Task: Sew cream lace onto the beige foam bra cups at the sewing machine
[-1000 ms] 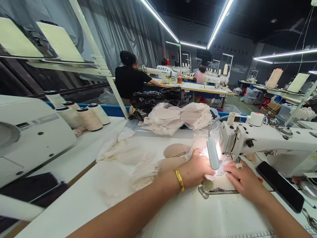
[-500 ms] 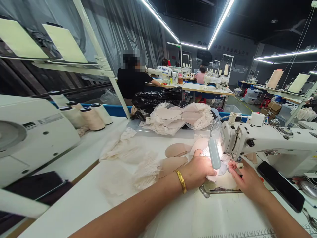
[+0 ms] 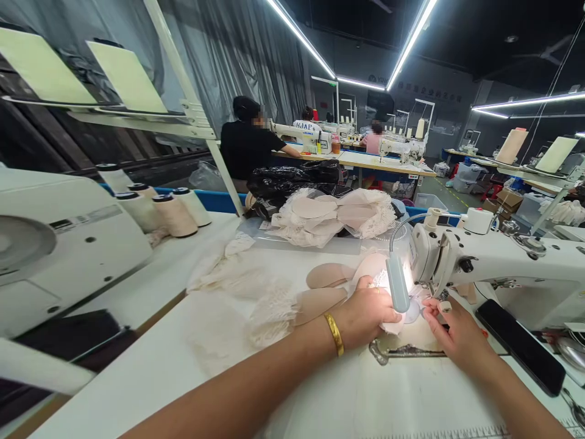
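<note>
r hand [image 3: 459, 332]: thumb [image 3: 437, 328] now nr fingers [image 3: 431, 303]

Room dim, ceiling dark; white tube lights [image 3: 411, 45] glare overhead. Gooseneck lamp [image 3: 397, 286] throws a hot spot, lace fabric [image 3: 379, 280] beside it blown out. Wide-angle stretch slants thread cones [image 3: 39, 66] at left; far wall lettering [image 3: 429, 92] soft, co-worker's head [image 3: 245, 108] partly pixelated.
</note>
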